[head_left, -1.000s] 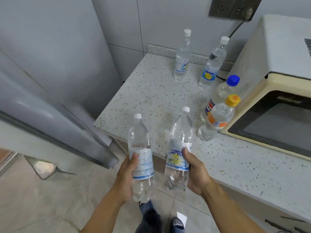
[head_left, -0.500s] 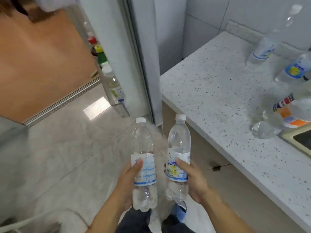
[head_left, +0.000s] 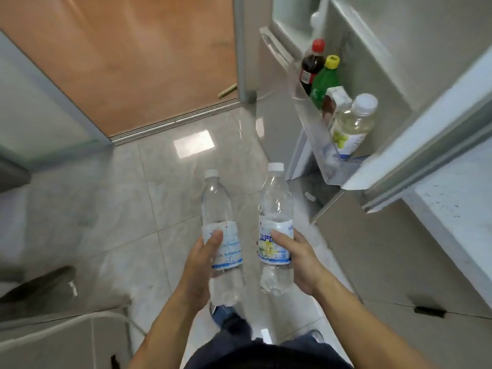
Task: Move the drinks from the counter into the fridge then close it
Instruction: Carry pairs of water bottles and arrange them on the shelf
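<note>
My left hand (head_left: 201, 265) grips a clear water bottle (head_left: 221, 209) with a white cap and a blue-and-white label. My right hand (head_left: 298, 262) grips a second clear bottle (head_left: 275, 206) whose label carries a yellow mark. Both bottles stand upright over the tiled floor, side by side. The open fridge door (head_left: 399, 107) is up and to the right, and its transparent door shelf (head_left: 316, 145) holds a dark cola bottle (head_left: 310, 67), a green bottle (head_left: 323, 82), a small carton (head_left: 336, 99) and a pale yellow drink bottle (head_left: 351, 126).
The speckled counter edge (head_left: 458, 217) shows at the far right, with a cabinet front (head_left: 386, 259) below it. An orange-brown door (head_left: 119, 62) fills the upper left. A grey appliance (head_left: 53, 339) sits at lower left. My legs and shoes (head_left: 231, 323) are below.
My view has swung left from the counter to the fridge door, so the other counter bottles have left the view. Both hands still hold their bottles in the same way.
</note>
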`<state>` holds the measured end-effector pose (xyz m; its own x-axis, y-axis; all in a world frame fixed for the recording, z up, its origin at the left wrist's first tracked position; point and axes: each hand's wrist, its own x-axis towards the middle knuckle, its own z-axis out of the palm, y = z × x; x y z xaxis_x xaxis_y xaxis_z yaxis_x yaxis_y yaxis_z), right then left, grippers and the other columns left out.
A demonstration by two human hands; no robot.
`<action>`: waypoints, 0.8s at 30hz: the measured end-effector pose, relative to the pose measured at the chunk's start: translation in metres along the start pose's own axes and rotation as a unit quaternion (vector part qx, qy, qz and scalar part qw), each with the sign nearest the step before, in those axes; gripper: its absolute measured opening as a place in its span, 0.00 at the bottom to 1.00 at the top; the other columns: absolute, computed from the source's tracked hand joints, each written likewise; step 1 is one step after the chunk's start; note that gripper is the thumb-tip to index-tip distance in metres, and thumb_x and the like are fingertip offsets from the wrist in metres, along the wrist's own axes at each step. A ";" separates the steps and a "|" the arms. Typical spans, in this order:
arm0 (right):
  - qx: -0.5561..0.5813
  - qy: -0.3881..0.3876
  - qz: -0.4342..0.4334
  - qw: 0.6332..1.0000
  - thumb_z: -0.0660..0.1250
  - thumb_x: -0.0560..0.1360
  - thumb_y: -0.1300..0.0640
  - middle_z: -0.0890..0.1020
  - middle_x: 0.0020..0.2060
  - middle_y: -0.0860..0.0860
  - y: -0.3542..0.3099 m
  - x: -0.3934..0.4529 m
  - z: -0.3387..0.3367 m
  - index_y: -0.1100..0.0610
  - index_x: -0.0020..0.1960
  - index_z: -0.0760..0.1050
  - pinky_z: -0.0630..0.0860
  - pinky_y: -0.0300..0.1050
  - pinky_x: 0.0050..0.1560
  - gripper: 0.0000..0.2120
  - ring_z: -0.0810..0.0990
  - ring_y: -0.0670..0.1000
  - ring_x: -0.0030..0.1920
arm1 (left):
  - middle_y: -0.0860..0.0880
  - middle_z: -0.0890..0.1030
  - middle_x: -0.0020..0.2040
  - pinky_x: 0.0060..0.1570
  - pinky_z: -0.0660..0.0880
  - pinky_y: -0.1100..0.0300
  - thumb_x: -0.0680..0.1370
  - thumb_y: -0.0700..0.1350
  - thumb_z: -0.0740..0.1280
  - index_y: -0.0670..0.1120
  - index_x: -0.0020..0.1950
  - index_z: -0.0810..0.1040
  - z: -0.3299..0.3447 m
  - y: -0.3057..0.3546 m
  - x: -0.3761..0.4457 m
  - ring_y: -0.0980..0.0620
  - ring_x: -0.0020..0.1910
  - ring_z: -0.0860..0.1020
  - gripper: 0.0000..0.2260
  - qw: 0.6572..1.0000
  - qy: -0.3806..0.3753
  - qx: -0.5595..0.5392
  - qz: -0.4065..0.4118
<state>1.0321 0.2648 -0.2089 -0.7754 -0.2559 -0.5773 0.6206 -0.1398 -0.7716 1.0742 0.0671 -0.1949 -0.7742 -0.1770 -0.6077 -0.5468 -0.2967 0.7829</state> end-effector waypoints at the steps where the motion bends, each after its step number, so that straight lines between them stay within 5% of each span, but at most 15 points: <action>1: -0.007 -0.005 -0.002 1.000 0.72 0.68 0.48 0.87 0.49 0.54 -0.003 0.010 0.018 0.54 0.60 0.78 0.81 0.42 0.41 0.21 0.87 0.53 0.47 | 0.46 0.86 0.52 0.41 0.82 0.54 0.69 0.61 0.68 0.51 0.62 0.78 -0.016 0.009 0.007 0.45 0.49 0.85 0.25 1.000 0.005 -0.007 0.008; 10: -0.016 -0.024 -0.003 1.000 0.72 0.69 0.48 0.86 0.51 0.57 -0.027 0.084 0.113 0.55 0.60 0.79 0.82 0.43 0.41 0.21 0.87 0.56 0.49 | 0.42 0.85 0.53 0.40 0.81 0.51 0.71 0.59 0.69 0.46 0.62 0.79 -0.090 0.072 0.072 0.41 0.50 0.85 0.24 0.996 0.000 -0.090 0.014; 15: -0.013 -0.004 0.001 1.000 0.72 0.68 0.45 0.87 0.50 0.56 -0.050 0.147 0.128 0.53 0.57 0.80 0.84 0.47 0.43 0.21 0.87 0.56 0.48 | 0.41 0.84 0.55 0.49 0.82 0.46 0.74 0.58 0.68 0.46 0.64 0.78 -0.093 0.109 0.131 0.40 0.54 0.84 0.24 0.996 -0.026 -0.081 0.022; 24: 0.061 0.029 -0.023 0.997 0.72 0.70 0.45 0.86 0.53 0.56 -0.166 0.302 0.144 0.53 0.62 0.79 0.83 0.48 0.41 0.23 0.86 0.58 0.50 | 0.47 0.86 0.50 0.38 0.81 0.56 0.70 0.61 0.68 0.48 0.64 0.76 -0.066 0.239 0.278 0.46 0.48 0.86 0.27 0.999 -0.011 -0.020 0.042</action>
<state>0.7117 0.0724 -0.2171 -0.8070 -0.1903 -0.5590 0.5905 -0.2663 -0.7618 0.7496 -0.1145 -0.1854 -0.8242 -0.1825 -0.5360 -0.4662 -0.3186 0.8253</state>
